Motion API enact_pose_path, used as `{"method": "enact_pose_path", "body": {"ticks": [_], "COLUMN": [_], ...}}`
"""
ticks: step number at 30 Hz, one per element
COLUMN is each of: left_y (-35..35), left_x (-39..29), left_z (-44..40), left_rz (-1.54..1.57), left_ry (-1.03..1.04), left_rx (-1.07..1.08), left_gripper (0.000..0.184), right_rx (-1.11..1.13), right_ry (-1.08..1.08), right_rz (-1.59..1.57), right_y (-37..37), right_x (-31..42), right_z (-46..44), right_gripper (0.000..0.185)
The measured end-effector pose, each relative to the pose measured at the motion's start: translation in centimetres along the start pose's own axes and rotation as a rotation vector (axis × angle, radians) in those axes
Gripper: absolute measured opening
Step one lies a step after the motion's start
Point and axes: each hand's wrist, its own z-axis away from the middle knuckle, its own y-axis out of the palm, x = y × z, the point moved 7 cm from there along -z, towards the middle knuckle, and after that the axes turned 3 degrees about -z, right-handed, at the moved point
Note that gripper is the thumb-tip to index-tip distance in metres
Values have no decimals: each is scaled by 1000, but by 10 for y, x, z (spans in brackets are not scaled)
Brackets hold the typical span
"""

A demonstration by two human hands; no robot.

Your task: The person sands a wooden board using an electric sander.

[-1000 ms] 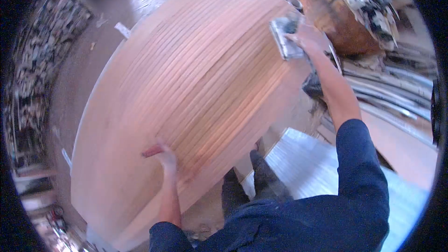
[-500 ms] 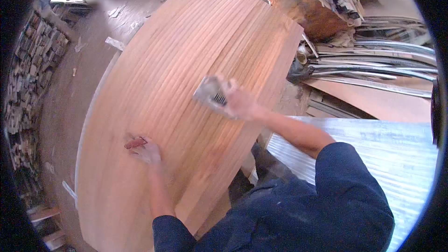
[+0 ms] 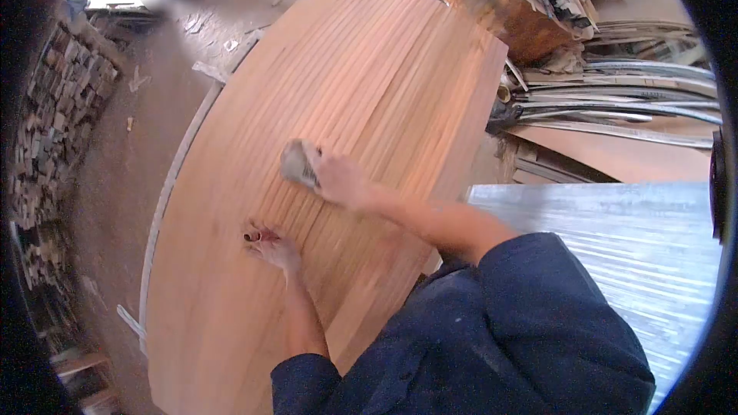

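We find right hand (image 3: 342, 183) gripping pad (image 3: 298, 164); left hand (image 3: 278, 252) curled round roll (image 3: 251, 237), pad's seven o'clock. Tilted pad could, we judge, score panel (image 3: 207, 300).

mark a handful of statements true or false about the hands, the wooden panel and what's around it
1. The right hand holds a grey tool. True.
2. The left hand is empty. False: it holds a reddish-brown roll.
3. The wooden panel has long lines running along it. True.
4. The two hands are clasped together. False: they are apart.
5. A pale ridged sheet lies to the person's right. True.
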Motion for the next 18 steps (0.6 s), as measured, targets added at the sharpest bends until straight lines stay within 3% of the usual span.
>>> {"method": "enact_pose_path", "body": {"ticks": [3, 7, 9, 11, 13, 15, 18], "left_y": [-14, -19, -12, -8, 2, 5, -8], "left_x": [-20, -29, -25, -22, -12, -9, -25], "left_z": [-4, -7, -6, -7, -6, -4, -14], "left_rz": [-140, -173, -191, -208, -143, -217, -314], "left_ry": [-6, -52, -67, -74, -164, -162, -127], "left_rx": [65, 114, 101, 84, 233, 247, 236], "left_gripper": [50, 54, 57, 59, 62, 61, 61], "right_rx": [-135, -51, -130, -139, -180, -225, -200], "right_ry": [118, 259, 292, 366, 411, 449, 552], "right_rz": [116, 245, 288, 299, 337, 369, 375], "right_y": [-34, -76, -95, -109, -133, -160, -189], "right_x": [-29, -93, -131, -180, -204, -224, -273], "right_z": [-47, -97, -117, -146, -166, -188, -226], "right_gripper": [88, 101, 107, 106, 105, 105, 115]}}
